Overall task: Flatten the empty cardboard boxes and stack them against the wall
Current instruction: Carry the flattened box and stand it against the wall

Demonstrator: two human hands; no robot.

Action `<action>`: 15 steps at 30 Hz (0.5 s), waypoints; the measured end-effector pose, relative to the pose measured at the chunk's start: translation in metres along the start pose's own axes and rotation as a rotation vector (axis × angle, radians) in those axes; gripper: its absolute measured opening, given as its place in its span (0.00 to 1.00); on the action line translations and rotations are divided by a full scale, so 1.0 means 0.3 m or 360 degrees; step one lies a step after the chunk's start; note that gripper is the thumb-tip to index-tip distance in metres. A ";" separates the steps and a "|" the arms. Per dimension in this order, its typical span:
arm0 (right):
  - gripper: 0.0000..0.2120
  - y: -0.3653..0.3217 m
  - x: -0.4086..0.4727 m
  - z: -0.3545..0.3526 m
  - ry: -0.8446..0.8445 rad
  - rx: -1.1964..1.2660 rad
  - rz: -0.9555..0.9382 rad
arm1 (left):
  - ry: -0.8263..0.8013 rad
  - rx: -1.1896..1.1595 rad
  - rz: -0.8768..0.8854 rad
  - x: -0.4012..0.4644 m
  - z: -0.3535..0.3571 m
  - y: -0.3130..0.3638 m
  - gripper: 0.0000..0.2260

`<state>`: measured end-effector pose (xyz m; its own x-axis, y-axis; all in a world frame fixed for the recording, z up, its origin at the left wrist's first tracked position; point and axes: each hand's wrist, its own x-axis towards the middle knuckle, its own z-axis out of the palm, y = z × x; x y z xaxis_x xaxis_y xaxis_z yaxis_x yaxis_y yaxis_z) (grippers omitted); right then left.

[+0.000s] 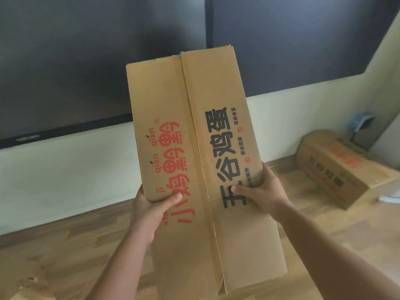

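**Flattened egg carton held up, ready for the wall**

Both hands clamp the flattened cardboard box (201,161) by its long side edges: the left hand (149,211) wraps the left edge with its thumb pressed onto the red lettering, and the right hand (262,191) grips the right edge with its thumb across the black lettering. Fingers behind the panel are hidden, so how far they curl round the back cannot be told. The box is held in the air, tilted away from the person, its far end up in front of the dark wall-mounted screen (86,61) and its near end low toward the wooden floor (324,245). It looks collapsed flat, with a taped seam running down the middle between the two printed panels.

A second cardboard box (337,169), not yet flattened, lies on its side on the floor by the right-hand corner of the room, close to the pale wall (65,180).

To do this step well, the person should keep the layers pinched together so the box does not spring open, lower the near end to the floor at the foot of the wall, and lean it steeply enough that it will not slide. The upper edge seems slightly uneven, perhaps a flap out of line; pressing it flush first would help the stack sit tidy.
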<state>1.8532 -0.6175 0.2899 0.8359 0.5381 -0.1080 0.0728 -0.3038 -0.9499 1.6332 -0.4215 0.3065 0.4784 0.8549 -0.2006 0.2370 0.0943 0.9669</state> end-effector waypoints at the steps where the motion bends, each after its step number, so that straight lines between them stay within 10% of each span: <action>1: 0.41 0.012 0.011 -0.093 0.0035 0.0015 0.0015 | -0.0031 0.0008 0.0016 -0.007 0.091 0.028 0.26; 15: 0.48 0.250 0.221 -1.301 0.0411 -0.0006 0.0120 | -0.0413 0.0053 0.0049 -0.176 1.326 0.257 0.28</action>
<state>2.1264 -0.9116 0.3259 0.9501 0.2957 -0.0998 0.0064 -0.3384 -0.9410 1.9626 -0.6624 0.3289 0.6857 0.6972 -0.2091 0.2448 0.0497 0.9683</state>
